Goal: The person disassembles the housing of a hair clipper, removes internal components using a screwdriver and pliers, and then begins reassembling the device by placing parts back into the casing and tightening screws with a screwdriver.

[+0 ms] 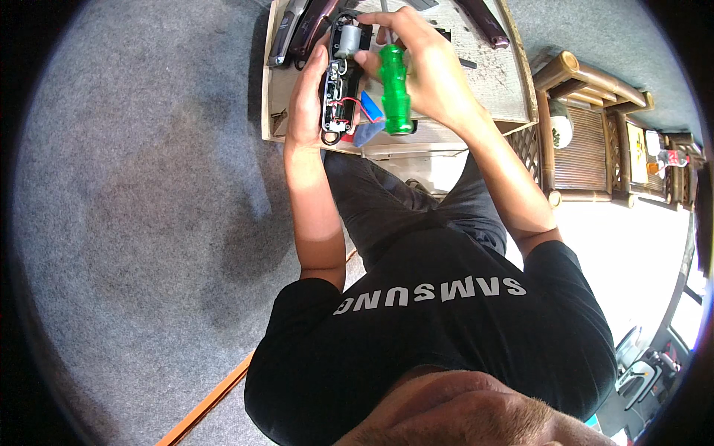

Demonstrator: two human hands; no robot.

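Note:
My left hand (303,100) is wrapped round the side of an opened hair clipper (327,93). Its long black shell lies bare, with a silver motor (350,39) near the far end and red and white wires lower down. A blue piece (370,107) hangs off the clipper's right side near the red wires. A screwdriver with a clear green handle (396,89) is gripped in my right hand (439,70), its handle pointing back toward me. The thumb and forefinger of that hand reach to the clipper beside the motor. Part of the screwdriver's shaft is hidden by my fingers.
Everything is above a pale wooden table (487,104) with dark crumbs on it. More clippers lie at its far left (286,37), and a dark one (483,22) at the far right. Bamboo furniture (584,149) stands to the right, grey carpet (149,186) to the left.

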